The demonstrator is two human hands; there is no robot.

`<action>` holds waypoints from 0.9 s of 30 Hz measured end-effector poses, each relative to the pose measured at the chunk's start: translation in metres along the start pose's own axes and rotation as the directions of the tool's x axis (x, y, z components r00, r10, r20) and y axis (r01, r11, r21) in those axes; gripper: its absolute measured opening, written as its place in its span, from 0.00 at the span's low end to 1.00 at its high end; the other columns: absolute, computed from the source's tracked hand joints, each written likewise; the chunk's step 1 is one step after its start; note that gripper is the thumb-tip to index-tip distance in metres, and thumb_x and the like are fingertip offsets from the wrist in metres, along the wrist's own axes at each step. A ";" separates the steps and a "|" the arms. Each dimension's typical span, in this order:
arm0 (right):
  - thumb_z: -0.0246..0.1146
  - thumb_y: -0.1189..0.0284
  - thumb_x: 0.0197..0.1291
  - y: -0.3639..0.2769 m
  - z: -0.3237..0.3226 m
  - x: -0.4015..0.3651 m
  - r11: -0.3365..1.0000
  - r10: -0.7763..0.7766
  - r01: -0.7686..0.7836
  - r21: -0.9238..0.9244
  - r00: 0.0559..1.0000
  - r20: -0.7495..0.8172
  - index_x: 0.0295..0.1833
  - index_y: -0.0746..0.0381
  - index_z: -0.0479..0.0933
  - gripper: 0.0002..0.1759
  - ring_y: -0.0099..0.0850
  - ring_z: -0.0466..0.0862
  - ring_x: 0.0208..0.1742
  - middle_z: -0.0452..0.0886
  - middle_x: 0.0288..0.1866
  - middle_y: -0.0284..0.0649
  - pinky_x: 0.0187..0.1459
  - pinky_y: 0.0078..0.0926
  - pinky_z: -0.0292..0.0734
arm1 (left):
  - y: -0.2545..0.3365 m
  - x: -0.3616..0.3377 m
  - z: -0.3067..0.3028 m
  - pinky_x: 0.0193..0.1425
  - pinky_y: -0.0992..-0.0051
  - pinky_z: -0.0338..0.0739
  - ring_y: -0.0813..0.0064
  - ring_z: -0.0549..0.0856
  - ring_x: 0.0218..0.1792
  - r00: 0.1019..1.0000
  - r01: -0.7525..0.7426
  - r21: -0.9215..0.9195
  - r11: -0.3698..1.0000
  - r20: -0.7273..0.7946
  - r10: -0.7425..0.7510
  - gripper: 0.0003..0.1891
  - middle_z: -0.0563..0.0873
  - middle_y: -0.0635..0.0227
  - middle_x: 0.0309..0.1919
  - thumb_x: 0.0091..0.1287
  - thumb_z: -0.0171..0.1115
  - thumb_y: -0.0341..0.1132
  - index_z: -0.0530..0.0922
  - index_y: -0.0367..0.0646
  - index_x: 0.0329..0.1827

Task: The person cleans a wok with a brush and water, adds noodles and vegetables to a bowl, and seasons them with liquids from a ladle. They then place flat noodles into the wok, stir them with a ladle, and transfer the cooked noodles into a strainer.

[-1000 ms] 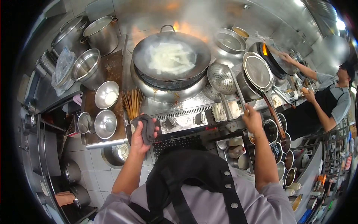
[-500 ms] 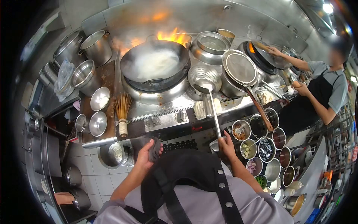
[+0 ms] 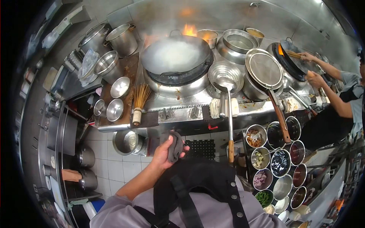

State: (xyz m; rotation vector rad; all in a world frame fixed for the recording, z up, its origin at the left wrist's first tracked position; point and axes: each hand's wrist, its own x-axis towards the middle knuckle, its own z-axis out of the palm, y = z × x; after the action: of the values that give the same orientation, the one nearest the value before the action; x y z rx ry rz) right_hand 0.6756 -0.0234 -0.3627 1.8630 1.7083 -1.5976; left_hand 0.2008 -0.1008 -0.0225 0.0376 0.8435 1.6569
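My left hand (image 3: pixel 164 152) is closed around a folded dark grey cloth (image 3: pixel 175 146) in front of the stove edge. My right hand is out of view. A large wok (image 3: pixel 176 72) full of white steam sits on the burner ahead, flames rising behind it. To its right, a ladle (image 3: pixel 226 84) lies over a perforated strainer (image 3: pixel 228 70). The ladle's wooden handle end (image 3: pixel 230 151) points toward me, and no hand is on it.
A bamboo brush (image 3: pixel 139 102) and steel bowls (image 3: pixel 115 110) stand left of the wok. Mesh strainers (image 3: pixel 266 70) rest over a pot on the right. Several ingredient containers (image 3: pixel 281 163) fill the lower right. A co-worker's hand (image 3: pixel 308 57) holds a brush in another wok (image 3: pixel 294 60).
My right hand has let go of the ladle handle and left the view. The scene has shifted rightward as my head turned. The flames behind the wok are smaller.
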 end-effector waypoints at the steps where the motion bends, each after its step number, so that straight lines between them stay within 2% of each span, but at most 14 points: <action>1: 0.59 0.60 0.72 0.000 -0.002 -0.003 1.000 -0.002 0.002 0.005 1.000 -0.003 0.64 0.64 0.75 0.24 0.48 0.86 0.52 0.85 0.53 0.52 0.54 0.39 0.79 | -0.002 0.001 0.001 0.35 0.67 0.90 0.49 0.88 0.49 1.000 -0.001 0.003 1.000 0.000 0.001 0.24 0.84 0.53 0.49 0.76 0.56 0.52 0.73 0.43 0.64; 3: 0.59 0.60 0.72 -0.006 -0.008 -0.007 1.000 -0.021 0.021 0.017 1.000 -0.008 0.64 0.64 0.75 0.24 0.48 0.86 0.52 0.85 0.52 0.53 0.54 0.39 0.79 | -0.003 0.004 0.005 0.33 0.68 0.89 0.55 0.89 0.42 0.988 0.138 -0.043 0.989 -0.062 -0.141 0.22 0.85 0.55 0.46 0.76 0.58 0.51 0.74 0.44 0.62; 4: 0.59 0.60 0.71 -0.012 -0.011 -0.008 0.999 -0.039 0.040 0.024 0.999 -0.012 0.64 0.64 0.75 0.24 0.48 0.86 0.53 0.85 0.52 0.53 0.54 0.39 0.79 | -0.004 0.007 0.007 0.33 0.68 0.89 0.55 0.89 0.42 0.989 0.136 -0.042 0.990 -0.058 -0.138 0.22 0.85 0.55 0.46 0.76 0.58 0.51 0.74 0.44 0.62; 6: 0.59 0.61 0.71 -0.020 -0.015 -0.012 0.997 -0.077 0.077 0.014 0.997 -0.021 0.64 0.64 0.75 0.23 0.49 0.86 0.53 0.85 0.52 0.53 0.54 0.40 0.79 | -0.004 0.014 0.017 0.31 0.70 0.87 0.61 0.88 0.36 0.995 0.068 0.100 0.993 -0.074 -0.061 0.21 0.86 0.55 0.44 0.75 0.61 0.49 0.74 0.43 0.60; 9: 0.60 0.61 0.70 -0.033 -0.019 -0.015 0.988 -0.152 0.152 0.000 0.988 -0.033 0.64 0.64 0.75 0.23 0.49 0.86 0.53 0.85 0.52 0.54 0.54 0.40 0.79 | -0.006 0.020 0.024 0.30 0.72 0.86 0.63 0.87 0.34 0.994 0.089 0.223 0.971 -0.089 -0.070 0.20 0.85 0.53 0.44 0.74 0.62 0.49 0.75 0.43 0.58; 12: 0.60 0.62 0.70 -0.055 -0.021 -0.021 0.961 -0.276 0.275 -0.035 0.960 -0.044 0.64 0.64 0.76 0.23 0.49 0.85 0.54 0.85 0.52 0.55 0.54 0.40 0.79 | -0.002 0.028 0.020 0.28 0.73 0.85 0.64 0.86 0.33 0.988 0.122 0.204 0.971 -0.116 -0.100 0.22 0.85 0.52 0.44 0.74 0.62 0.50 0.74 0.41 0.58; 15: 0.61 0.63 0.69 -0.089 -0.021 -0.022 0.892 -0.451 0.447 -0.069 0.889 -0.077 0.64 0.64 0.76 0.23 0.50 0.85 0.55 0.85 0.52 0.55 0.55 0.40 0.79 | 0.004 0.027 0.029 0.26 0.75 0.83 0.65 0.85 0.32 0.990 0.126 0.178 0.976 -0.087 -0.112 0.23 0.84 0.53 0.43 0.74 0.62 0.50 0.74 0.39 0.58; 19: 0.62 0.64 0.69 -0.153 -0.032 -0.031 0.779 -0.626 0.619 -0.098 0.768 -0.131 0.63 0.64 0.76 0.22 0.50 0.85 0.55 0.85 0.52 0.56 0.55 0.41 0.79 | 0.012 0.024 0.029 0.24 0.79 0.79 0.69 0.83 0.29 0.982 0.179 0.150 0.972 -0.087 -0.167 0.28 0.83 0.53 0.42 0.73 0.60 0.58 0.75 0.39 0.57; 20: 0.61 0.63 0.69 -0.182 -0.045 -0.055 0.816 -0.578 0.575 -0.067 0.806 -0.123 0.65 0.63 0.75 0.23 0.48 0.86 0.54 0.85 0.52 0.55 0.54 0.40 0.79 | 0.011 0.023 0.031 0.22 0.81 0.77 0.71 0.81 0.27 0.982 0.158 0.208 0.965 -0.135 -0.132 0.33 0.83 0.55 0.39 0.71 0.57 0.65 0.76 0.38 0.55; 22: 0.61 0.63 0.70 -0.232 -0.065 -0.086 0.855 -0.518 0.518 -0.036 0.848 -0.109 0.66 0.62 0.75 0.23 0.46 0.87 0.53 0.86 0.52 0.54 0.53 0.39 0.80 | 0.014 0.022 0.018 0.21 0.80 0.76 0.70 0.82 0.27 0.978 0.201 0.143 0.969 -0.092 -0.189 0.32 0.83 0.56 0.39 0.72 0.56 0.65 0.76 0.39 0.54; 23: 0.63 0.65 0.70 -0.243 -0.068 -0.089 0.867 -0.480 0.491 0.086 0.869 -0.123 0.67 0.63 0.74 0.24 0.36 0.84 0.44 0.84 0.45 0.46 0.46 0.33 0.78 | 0.013 0.021 0.011 0.20 0.79 0.74 0.69 0.83 0.27 0.974 0.225 0.073 0.972 -0.051 -0.221 0.31 0.84 0.56 0.38 0.72 0.55 0.65 0.76 0.40 0.53; 24: 0.64 0.66 0.70 -0.255 -0.072 -0.090 0.862 -0.448 0.465 0.201 0.885 -0.127 0.68 0.64 0.73 0.25 0.26 0.81 0.36 0.82 0.38 0.38 0.40 0.26 0.77 | 0.011 0.020 0.007 0.19 0.78 0.72 0.69 0.82 0.26 0.967 0.237 0.071 0.969 -0.113 -0.228 0.35 0.83 0.57 0.37 0.71 0.52 0.69 0.75 0.41 0.54; 25: 0.64 0.66 0.70 -0.269 -0.075 -0.093 0.862 -0.458 0.471 0.190 0.882 -0.108 0.68 0.64 0.73 0.25 0.26 0.81 0.36 0.82 0.38 0.38 0.40 0.26 0.77 | 0.008 0.018 0.004 0.19 0.78 0.72 0.69 0.82 0.26 0.969 0.221 0.057 0.974 -0.123 -0.213 0.35 0.83 0.57 0.37 0.71 0.52 0.69 0.75 0.41 0.54; 27: 0.66 0.68 0.68 -0.298 -0.075 -0.102 0.854 -0.361 0.369 0.368 0.928 -0.092 0.73 0.64 0.67 0.32 0.36 0.85 0.43 0.85 0.44 0.41 0.49 0.32 0.80 | 0.002 0.012 0.000 0.18 0.77 0.72 0.68 0.82 0.25 0.983 0.185 0.121 0.975 -0.034 -0.182 0.36 0.83 0.57 0.36 0.71 0.50 0.70 0.75 0.41 0.55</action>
State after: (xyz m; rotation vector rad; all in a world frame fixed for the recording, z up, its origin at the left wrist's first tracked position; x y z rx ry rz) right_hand 0.5055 0.0661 -0.1017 1.7795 1.9694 -2.2038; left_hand 0.1959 -0.0905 -0.0262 0.0262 0.9383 1.4326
